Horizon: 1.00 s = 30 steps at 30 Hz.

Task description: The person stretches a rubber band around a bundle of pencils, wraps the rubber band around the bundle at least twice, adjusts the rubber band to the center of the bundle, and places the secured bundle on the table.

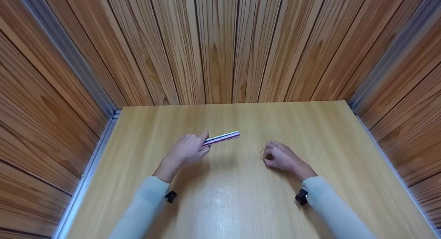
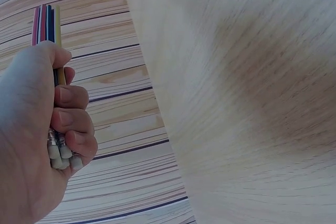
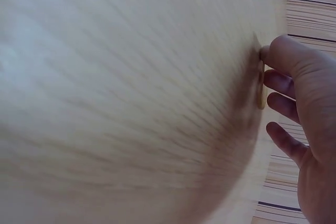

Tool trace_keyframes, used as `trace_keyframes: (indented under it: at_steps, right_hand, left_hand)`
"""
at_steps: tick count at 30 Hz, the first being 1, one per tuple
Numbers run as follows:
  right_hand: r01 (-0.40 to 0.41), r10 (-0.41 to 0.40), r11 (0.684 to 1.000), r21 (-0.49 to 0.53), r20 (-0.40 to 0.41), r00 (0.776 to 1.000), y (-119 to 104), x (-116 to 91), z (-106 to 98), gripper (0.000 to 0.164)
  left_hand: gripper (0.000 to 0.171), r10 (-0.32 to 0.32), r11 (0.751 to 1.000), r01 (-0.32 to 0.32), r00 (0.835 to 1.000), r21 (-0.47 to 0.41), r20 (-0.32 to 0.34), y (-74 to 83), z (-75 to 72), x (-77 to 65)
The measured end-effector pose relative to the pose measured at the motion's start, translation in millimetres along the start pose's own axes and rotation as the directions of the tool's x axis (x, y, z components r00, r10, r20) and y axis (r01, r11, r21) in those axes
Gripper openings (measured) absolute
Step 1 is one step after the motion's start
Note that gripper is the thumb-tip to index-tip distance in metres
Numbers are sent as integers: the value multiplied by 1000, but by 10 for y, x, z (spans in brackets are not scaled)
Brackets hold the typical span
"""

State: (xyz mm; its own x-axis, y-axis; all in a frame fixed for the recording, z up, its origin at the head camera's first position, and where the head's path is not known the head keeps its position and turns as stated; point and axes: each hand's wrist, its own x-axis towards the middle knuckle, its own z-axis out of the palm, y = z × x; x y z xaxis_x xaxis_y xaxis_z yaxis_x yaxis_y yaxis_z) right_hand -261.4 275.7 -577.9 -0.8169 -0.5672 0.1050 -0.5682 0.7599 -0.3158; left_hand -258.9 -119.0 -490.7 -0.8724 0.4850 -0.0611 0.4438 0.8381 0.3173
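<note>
My left hand (image 1: 187, 148) grips a bundle of pencils (image 1: 221, 138) above the left-centre of the table, their far ends pointing right. In the left wrist view, the fingers wrap the bundle, with red, blue, black and yellow barrels (image 2: 43, 24) above the thumb. White eraser ends (image 2: 64, 151) stick out below the curled fingers. Right of centre, my right hand (image 1: 281, 157) pinches a thin tan rubber band (image 1: 260, 154) between thumb and fingertip. The band (image 3: 262, 90) hangs as a narrow loop close over the tabletop in the right wrist view, apart from the pencils.
A light wooden table (image 1: 220, 187) lies under both hands. Wood-plank walls (image 1: 220, 49) stand at its back and both sides, with metal rails (image 1: 88, 170) along the side edges. Each wrist wears a small black camera (image 1: 301, 197).
</note>
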Motion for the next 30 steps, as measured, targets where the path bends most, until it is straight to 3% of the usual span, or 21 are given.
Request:
trace_keyframes:
  at_steps: [6,9,12,15,20,24,27,30]
  right_hand:
    - [-65,70,989,136,-35,997,24,-56,49,8]
    - [-136,157,942,306,-46,987,40,-78,66,6]
    - [-206,270,833,514,-52,961,56,-85,80,4]
    - [-215,350,709,672,-70,934,71,-68,81,8]
    - [-96,355,532,841,-119,927,61,-20,66,7]
    - [20,329,358,933,-147,933,40,5,83,7]
    - [73,305,272,959,-158,939,22,13,89,11]
    - [108,262,236,966,-170,950,6,14,78,19]
  left_hand:
    - [30,-7,1000,7,1000,-9,15,0,-1,-3]
    - [30,-5,1000,5,1000,-8,15,-7,5,-7]
    - [30,-16,1000,16,1000,-8,23,-17,14,-12]
    - [31,-30,999,31,999,-14,33,-22,16,-15]
    - [28,-9,1000,9,1000,-3,10,-27,11,-17]
    - [25,11,1000,-11,1000,-4,1,-34,13,-22]
    - [26,-4,1000,4,1000,-12,13,-37,15,-24]
    - [27,-15,1000,15,1000,-16,18,-42,16,-24]
